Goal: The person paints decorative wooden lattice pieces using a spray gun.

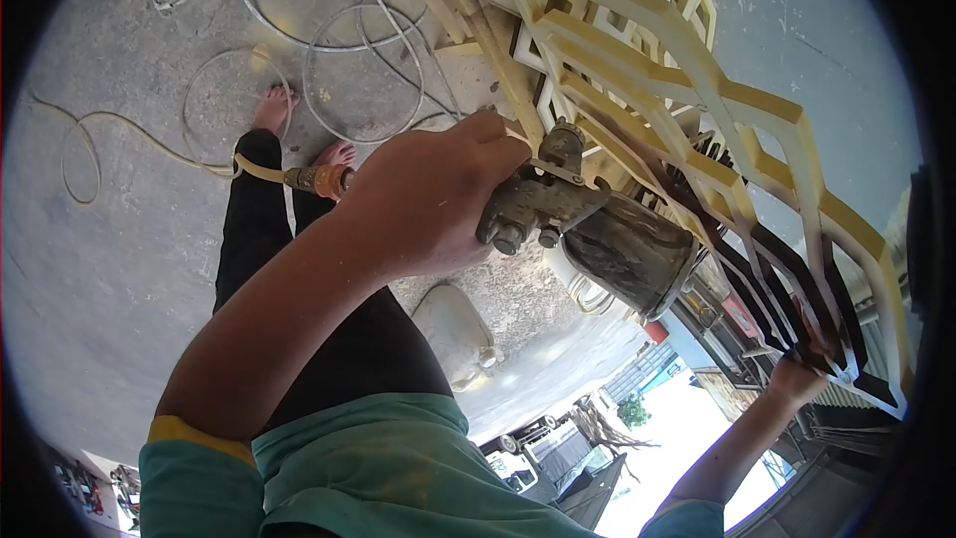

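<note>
My left hand (438,194) is wrapped around a worn spray gun (543,207), with the back of the hand toward me. A dark, stained paint cup (627,251) is attached to the gun. An air hose (261,171) joins it through an orange-brown coupling (321,180) behind my wrist. At the lower right, my right hand (802,376) grips the end of a lattice frame (717,90), its fingers partly hidden by the slats. The frame is mostly cream, with dark brown areas near my right hand. The gun's nozzle end is close to the lattice.
Loose hose coils (363,70) lie across the concrete floor (110,269) near my bare feet (274,108). A grey-beige rounded object (453,334) is on the floor beside my leg. A grey wall (827,30) stands behind the lattice. Vehicles (543,458) show in the bright opening.
</note>
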Available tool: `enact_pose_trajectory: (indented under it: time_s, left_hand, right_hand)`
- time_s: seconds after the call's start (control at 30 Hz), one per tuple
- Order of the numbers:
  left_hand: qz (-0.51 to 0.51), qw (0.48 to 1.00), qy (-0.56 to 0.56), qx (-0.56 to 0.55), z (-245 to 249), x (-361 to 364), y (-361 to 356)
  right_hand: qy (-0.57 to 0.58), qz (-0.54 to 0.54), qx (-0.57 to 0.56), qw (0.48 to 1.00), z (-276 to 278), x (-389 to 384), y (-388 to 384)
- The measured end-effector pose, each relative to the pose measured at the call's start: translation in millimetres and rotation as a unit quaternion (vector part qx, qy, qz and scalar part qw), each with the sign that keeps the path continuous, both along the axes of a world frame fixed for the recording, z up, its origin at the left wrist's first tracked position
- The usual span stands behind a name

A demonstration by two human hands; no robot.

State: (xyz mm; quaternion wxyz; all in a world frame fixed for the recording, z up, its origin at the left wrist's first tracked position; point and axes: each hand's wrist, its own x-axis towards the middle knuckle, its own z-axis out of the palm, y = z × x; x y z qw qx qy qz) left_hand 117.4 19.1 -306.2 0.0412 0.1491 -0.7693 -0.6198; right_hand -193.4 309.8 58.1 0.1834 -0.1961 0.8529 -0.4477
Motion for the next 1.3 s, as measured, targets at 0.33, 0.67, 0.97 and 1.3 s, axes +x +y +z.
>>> enact_pose_trajectory:
  time_s: [0.33, 0.67, 0.97, 1.3]
  left_hand:
    - [-0.075, 0.996, -0.013, 0.049, 27, -37, 30]
    - [-0.025, 0.995, -0.098, -0.002, 1, -15, 9]
    - [-0.032, 0.997, -0.004, 0.068, 19, -29, 27]
    - [-0.035, 0.997, -0.063, 0.037, 19, -33, 33]
  right_hand:
    - [-0.027, 0.024, 0.023, 0.999, 9, 3, 1]
    - [-0.028, -0.008, -0.001, 1.0, 19, -9, 7]
    - [-0.055, 0.032, 0.012, 0.998, 20, -11, 4]
    - [0.04, -0.022, 0.041, 0.998, 14, -1, 4]
